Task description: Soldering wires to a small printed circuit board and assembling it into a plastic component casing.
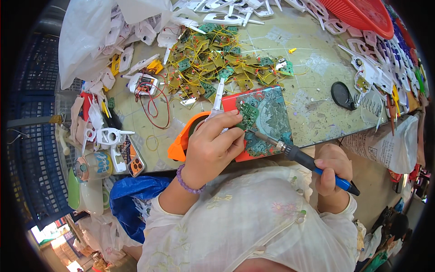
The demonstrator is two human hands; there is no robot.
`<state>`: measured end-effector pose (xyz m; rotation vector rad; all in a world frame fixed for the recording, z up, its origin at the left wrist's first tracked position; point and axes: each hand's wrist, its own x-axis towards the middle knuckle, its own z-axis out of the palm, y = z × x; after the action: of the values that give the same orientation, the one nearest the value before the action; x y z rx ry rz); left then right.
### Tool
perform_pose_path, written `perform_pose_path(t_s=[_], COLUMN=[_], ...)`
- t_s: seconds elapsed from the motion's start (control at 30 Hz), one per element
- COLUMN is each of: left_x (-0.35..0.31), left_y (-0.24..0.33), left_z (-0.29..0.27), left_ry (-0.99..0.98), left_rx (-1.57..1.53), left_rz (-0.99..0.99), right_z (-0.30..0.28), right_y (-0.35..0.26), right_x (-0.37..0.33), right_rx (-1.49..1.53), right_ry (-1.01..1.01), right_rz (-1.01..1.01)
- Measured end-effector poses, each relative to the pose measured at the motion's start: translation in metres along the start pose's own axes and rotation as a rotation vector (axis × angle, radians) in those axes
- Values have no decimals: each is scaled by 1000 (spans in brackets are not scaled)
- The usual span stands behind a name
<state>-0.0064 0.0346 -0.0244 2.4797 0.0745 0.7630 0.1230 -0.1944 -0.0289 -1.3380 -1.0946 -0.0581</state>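
Note:
My right hand [334, 167] is wrapped round the blue and black handle of a soldering iron [297, 155]. Its metal tip points left, close to the lower edge of a small green circuit board [248, 114]. Bent fingers of my left hand [216, 140] grip that board's left edge over a red mat [247, 153] with a worn, dark patterned face. Beneath the same hand lie a white plastic part [218, 96] and an orange ring-shaped piece [178, 147], both partly covered. Whether my left palm also touches the white part is hidden.
Behind my hands spreads a heap of circuit boards with yellow wires [226, 56]. White plastic shells [369, 72] crowd the right edge, near a black oval lid [342, 95]. At left are a white case with red wires [144, 85], a phone [135, 159] and a jar [97, 165].

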Motion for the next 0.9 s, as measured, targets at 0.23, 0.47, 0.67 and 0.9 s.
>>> perform_pose_path(t_s=[0.23, 0.47, 0.67, 0.9], left_x=[0, -1, 1, 0], left_y=[1, 1, 2, 4], left_z=[-1, -2, 3, 0], left_ry=[-8, 0, 15, 43], left_rx=[4, 5, 1, 8], left_rz=[7, 7, 6, -45], right_z=[-3, -2, -3, -36], right_y=[-3, 5, 8, 12], right_x=[-1, -9, -15, 0], right_rx=[11, 25, 67, -123], right_ry=[15, 109, 181, 540], right_rz=[39, 15, 68, -81])
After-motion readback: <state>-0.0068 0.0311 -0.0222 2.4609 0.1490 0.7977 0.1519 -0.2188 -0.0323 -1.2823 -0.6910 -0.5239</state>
